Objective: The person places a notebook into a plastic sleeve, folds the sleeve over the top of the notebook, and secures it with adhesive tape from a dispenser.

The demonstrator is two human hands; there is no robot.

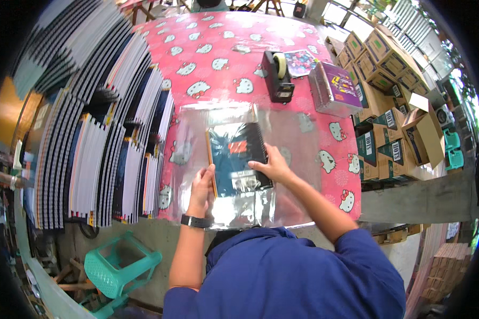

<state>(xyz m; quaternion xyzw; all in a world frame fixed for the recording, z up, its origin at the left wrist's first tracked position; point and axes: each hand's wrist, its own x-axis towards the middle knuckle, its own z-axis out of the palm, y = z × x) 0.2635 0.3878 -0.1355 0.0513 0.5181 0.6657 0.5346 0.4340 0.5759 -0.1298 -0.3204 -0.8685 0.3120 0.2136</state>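
A spiral-bound notebook [226, 170] with a dark teal and black cover lies over clear plastic film [298, 138] on the table, close to my body. Its black coil runs along the right side, and an orange patch and a pale label show on the cover. My left hand [200, 189] grips the lower left edge, thumb at the rim and fingers partly hidden. On the right edge, my right hand [274, 165] has its thumb on the cover and its other fingers around the side. The film spreads out beyond the notebook on both sides.
Tall stacks of spiral notebooks [90, 165] line the left side. A black tape dispenser [280, 80] and a purple shrink-wrapped pack [338, 90] stand on the pink patterned tablecloth [218, 37]. Cardboard boxes [386, 141] are piled at right. A green stool [120, 266] is at lower left.
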